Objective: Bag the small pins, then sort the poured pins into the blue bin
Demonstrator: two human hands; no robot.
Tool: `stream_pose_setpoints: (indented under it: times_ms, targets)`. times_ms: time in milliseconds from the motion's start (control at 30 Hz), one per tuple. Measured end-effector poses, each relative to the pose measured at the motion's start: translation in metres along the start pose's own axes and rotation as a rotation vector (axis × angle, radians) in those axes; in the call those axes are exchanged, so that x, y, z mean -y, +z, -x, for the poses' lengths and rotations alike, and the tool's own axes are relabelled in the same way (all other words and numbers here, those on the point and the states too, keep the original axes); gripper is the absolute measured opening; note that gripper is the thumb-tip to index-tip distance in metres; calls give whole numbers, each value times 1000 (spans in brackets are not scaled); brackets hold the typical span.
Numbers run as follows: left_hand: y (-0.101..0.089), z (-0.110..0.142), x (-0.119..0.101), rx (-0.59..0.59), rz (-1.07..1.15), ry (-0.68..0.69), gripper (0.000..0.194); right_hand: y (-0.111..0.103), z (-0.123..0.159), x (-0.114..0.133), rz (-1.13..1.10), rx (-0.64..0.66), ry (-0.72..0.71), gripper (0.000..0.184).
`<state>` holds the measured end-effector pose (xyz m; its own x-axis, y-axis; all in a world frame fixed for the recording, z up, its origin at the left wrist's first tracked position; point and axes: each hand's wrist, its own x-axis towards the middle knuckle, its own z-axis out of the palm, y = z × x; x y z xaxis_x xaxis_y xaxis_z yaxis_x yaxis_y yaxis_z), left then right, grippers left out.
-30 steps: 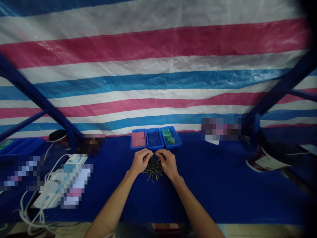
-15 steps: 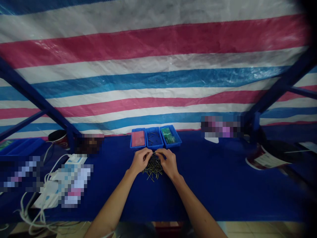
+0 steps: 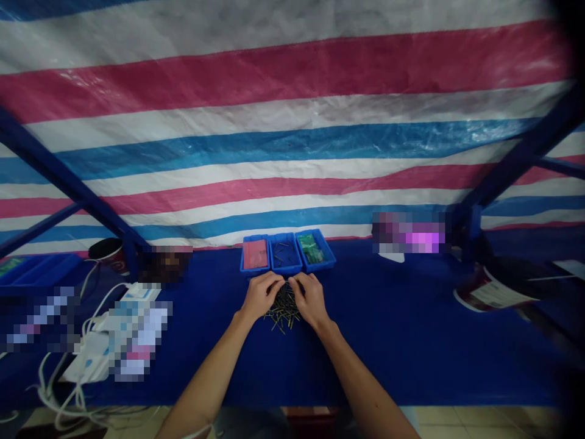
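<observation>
A heap of thin dark and brassy pieces (image 3: pixel 283 312), like long screws or nails, lies on the blue table between my two hands. My left hand (image 3: pixel 262 295) is at the heap's far left side, thumb and fingertips pinched together. Opposite it, my right hand (image 3: pixel 309 296) is closed in a similar pinch, its fingertips almost meeting the left ones. Whatever sits between the fingertips is too small to make out. Just beyond the hands stand three blue bins: a left bin (image 3: pixel 242 264) with pink sheets, a middle bin (image 3: pixel 286 269) with a few thin pieces, and a right bin (image 3: pixel 327 261) with green packets.
White power strips (image 3: pixel 86 360) with tangled cables lie on the left of the blue tabletop (image 3: pixel 393 353). A dark red and white tub (image 3: pixel 493 292) is at the right. Blue metal posts (image 3: pixel 59 177) frame a striped tarp (image 3: pixel 292 146) behind. Several items are blurred out.
My hands stay over the far side of the heap, with the fingertips shifted only slightly. The heap and the bins look the same.
</observation>
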<state>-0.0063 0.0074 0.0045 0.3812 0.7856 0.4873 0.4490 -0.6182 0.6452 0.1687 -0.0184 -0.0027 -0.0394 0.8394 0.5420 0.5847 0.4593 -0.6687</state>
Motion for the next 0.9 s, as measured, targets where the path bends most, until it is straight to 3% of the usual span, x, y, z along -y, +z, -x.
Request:
stream_pose_setpoints:
  times_ms: [133,233,367,533,700,900]
  targets:
    - [-5,2,7,-112,-11,-41,23,-8,-3,-3,88,-137,38,42]
    - [-8,3,14,-207,-27,-65,22,-14,-16,-4,119,-270,26,32]
    - [-9,3,17,-219,-42,-71,22,-17,-44,-3,181,-302,23,22]
    - [-6,3,17,-205,-49,-87,22,-21,-56,-8,219,-176,-6,22]
    - [-2,2,17,-228,-5,-79,19,-30,-25,-24,123,-5,-52,26]
    - [-1,2,12,-160,-8,-117,22,-30,-4,-38,76,271,9,13]
